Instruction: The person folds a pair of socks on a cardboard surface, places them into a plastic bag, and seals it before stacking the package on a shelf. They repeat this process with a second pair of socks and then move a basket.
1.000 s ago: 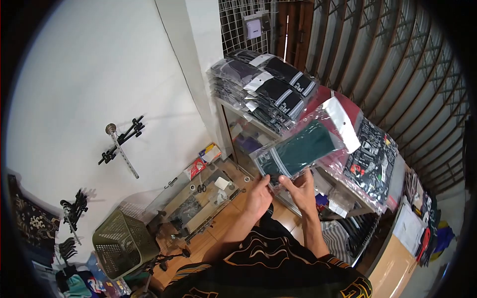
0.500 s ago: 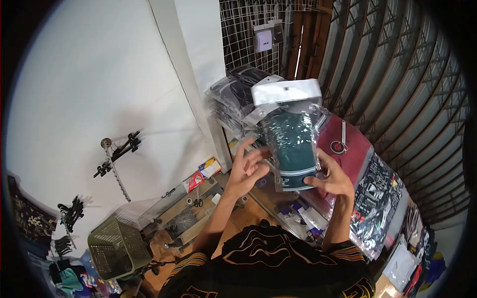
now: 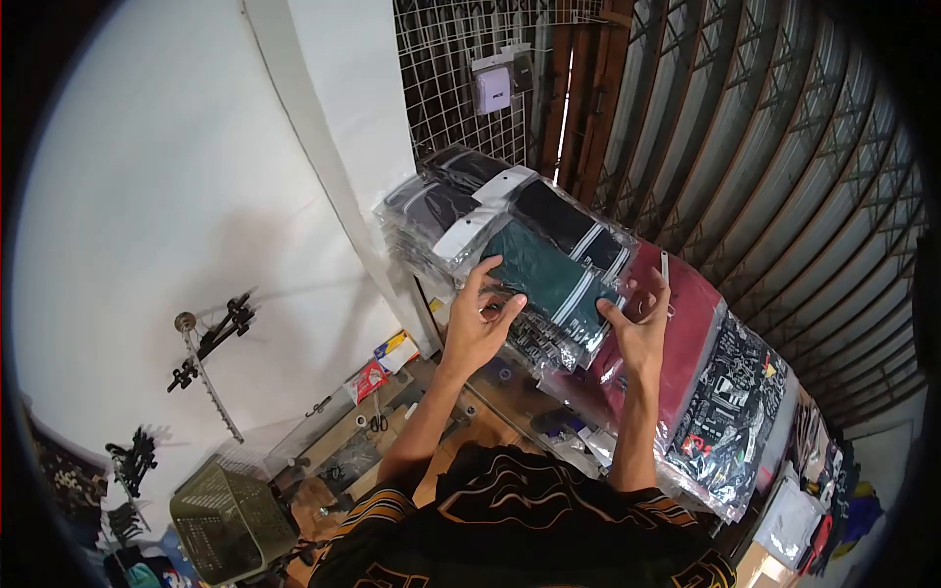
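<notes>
A dark green folded garment with white stripes (image 3: 539,269), sealed in a clear bag with a white header, lies slanted on a stack of similar packs. Beside it on the stack is a black striped pack (image 3: 564,220). My left hand (image 3: 480,323) is at the green pack's left edge, thumb and fingers apart. At the pack's lower right corner is my right hand (image 3: 640,323), its thumb by the striped end and its other fingers spread upward. Whether either hand presses on the plastic is hard to tell.
Red fabric in plastic (image 3: 642,343) and a printed black pack (image 3: 730,382) lie to the right. A folding metal shutter (image 3: 755,147) stands behind. Scissors (image 3: 372,423) and a red packet (image 3: 367,382) are at the left, near a green basket (image 3: 235,519).
The green pack has gone from upright in my right hand down onto the stack, now slanted. My right hand's grip has loosened and its fingers have spread. The view has shifted slightly.
</notes>
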Demonstrator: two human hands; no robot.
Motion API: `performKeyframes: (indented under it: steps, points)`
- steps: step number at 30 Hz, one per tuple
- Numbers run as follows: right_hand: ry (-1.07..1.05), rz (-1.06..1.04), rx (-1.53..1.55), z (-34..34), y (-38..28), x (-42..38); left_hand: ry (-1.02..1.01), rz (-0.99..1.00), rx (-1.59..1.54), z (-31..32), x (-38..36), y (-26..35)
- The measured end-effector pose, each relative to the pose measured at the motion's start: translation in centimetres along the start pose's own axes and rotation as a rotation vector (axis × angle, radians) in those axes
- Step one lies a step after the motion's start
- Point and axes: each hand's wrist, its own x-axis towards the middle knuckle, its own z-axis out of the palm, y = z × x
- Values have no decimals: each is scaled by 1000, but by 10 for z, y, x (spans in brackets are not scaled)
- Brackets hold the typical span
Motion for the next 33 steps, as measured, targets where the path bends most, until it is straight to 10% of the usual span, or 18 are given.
performKeyframes:
  steps: [21, 33]
  points:
    - [408, -54, -345, 57, -13, -21, -501, -283, 230, -68, 52, 53]
    - [494, -31, -219, 66, -8, -36, -477, 59, 317, -91, 80, 63]
